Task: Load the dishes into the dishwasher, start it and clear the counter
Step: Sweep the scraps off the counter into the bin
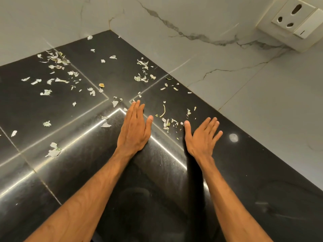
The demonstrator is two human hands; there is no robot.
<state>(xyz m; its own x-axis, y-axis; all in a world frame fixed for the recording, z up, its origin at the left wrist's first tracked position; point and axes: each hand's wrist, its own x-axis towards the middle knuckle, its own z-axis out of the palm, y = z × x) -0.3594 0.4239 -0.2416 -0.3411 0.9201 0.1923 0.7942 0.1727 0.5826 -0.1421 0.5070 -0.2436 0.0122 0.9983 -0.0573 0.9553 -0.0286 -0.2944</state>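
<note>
A black stone counter (pixel 244 180) fills the view, strewn with several pale vegetable peels and scraps (pixel 57 60). A small heap of scraps (pixel 167 123) lies between my two hands. My left hand (pixel 135 128) lies flat with straight fingers close together, on the counter just left of that heap. My right hand (pixel 202 135) is spread with straight fingers just right of it. Neither hand holds anything. No dishes or dishwasher are in view.
White marble-look wall tiles (pixel 218 55) meet the counter at the back and right, forming a corner at the far end. A white wall socket with a switch (pixel 295 20) sits at the upper right. A larger torn scrap (pixel 54 151) lies at the left.
</note>
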